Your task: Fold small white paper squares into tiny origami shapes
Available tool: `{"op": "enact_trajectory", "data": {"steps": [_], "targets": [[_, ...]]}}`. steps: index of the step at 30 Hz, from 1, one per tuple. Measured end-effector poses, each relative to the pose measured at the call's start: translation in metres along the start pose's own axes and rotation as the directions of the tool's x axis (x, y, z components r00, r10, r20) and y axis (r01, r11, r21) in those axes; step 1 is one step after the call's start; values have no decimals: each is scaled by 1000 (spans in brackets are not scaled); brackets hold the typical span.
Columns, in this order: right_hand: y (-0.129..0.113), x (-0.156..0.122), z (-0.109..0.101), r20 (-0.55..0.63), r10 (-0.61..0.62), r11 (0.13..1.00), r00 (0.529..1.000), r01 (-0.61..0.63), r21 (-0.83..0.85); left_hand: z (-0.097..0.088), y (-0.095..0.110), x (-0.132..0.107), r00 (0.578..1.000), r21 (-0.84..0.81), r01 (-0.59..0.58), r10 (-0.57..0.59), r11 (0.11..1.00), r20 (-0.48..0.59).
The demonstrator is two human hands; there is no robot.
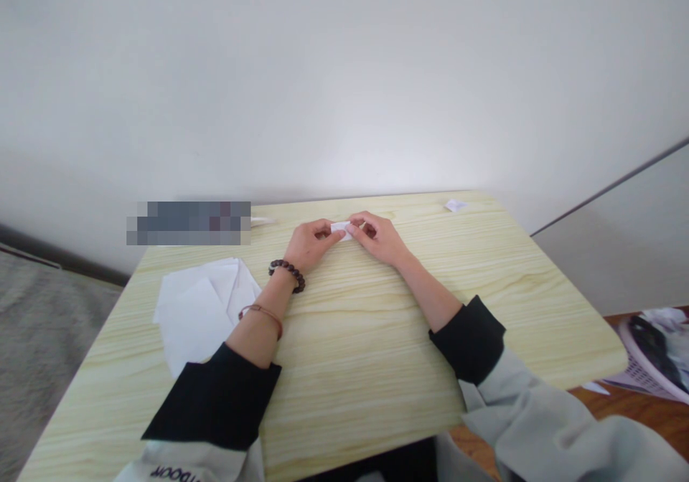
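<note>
A small folded piece of white paper (340,229) is held between my two hands, just above or on the tabletop near its far side; I cannot tell if it touches the wood. My left hand (312,243) pinches its left end between thumb and fingers. On the right end, the thumb and fingers of my right hand (381,238) are closed. Both thumbs lie on the near face of the paper, and the fingers behind it are partly hidden. A stack of loose white paper sheets (197,313) lies left of my left forearm, which covers part of it.
The pale wood-grain table (344,367) stands against a white wall (344,80). A small folded white paper (456,205) lies at the far right. A pixelated dark object (188,224) is at the far left. On the floor at right is a pink basket (640,360) with contents.
</note>
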State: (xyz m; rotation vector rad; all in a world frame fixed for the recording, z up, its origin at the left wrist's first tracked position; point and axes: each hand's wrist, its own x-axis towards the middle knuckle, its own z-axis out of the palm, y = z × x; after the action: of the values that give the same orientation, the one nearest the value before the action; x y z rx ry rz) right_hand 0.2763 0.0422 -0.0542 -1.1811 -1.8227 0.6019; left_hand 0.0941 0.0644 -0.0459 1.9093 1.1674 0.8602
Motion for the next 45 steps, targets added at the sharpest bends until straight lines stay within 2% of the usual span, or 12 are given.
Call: {"op": "enact_trajectory", "data": {"steps": [3, 10, 14, 19, 23, 30, 40, 45], "targets": [[2, 1, 0, -16, -46, 999, 999, 46, -5, -1, 2, -1, 1000, 70, 2, -3, 998, 11], [5, 1, 0, 16, -93, 993, 996, 94, -70, 1, 0, 1, 998, -60, 34, -37, 998, -48], [3, 1, 0, 28, -55, 996, 998, 57, -62, 2, -2, 2, 998, -119, 44, -50, 992, -47], [4, 1, 1, 23, -9, 998, 1000, 10, -60, 2, -2, 2, 999, -55, -8, 6, 998, -33], [5, 1, 1, 45, 16, 998, 999, -13, -67, 2, -2, 2, 999, -7, -4, 4, 1000, -35], [4, 0, 1, 36, 73, 997, 997, -72, -39, 3, -4, 3, 999, -141, 19, -26, 990, -44], [3, 0, 1, 8, 85, 996, 996, -85, -14, 3, -5, 3, 1000, -165, -4, 1, 986, -20], [3, 1, 1, -6, 87, 996, 996, -87, -12, 1, -1, 2, 999, -67, -30, 29, 997, -15]]}}
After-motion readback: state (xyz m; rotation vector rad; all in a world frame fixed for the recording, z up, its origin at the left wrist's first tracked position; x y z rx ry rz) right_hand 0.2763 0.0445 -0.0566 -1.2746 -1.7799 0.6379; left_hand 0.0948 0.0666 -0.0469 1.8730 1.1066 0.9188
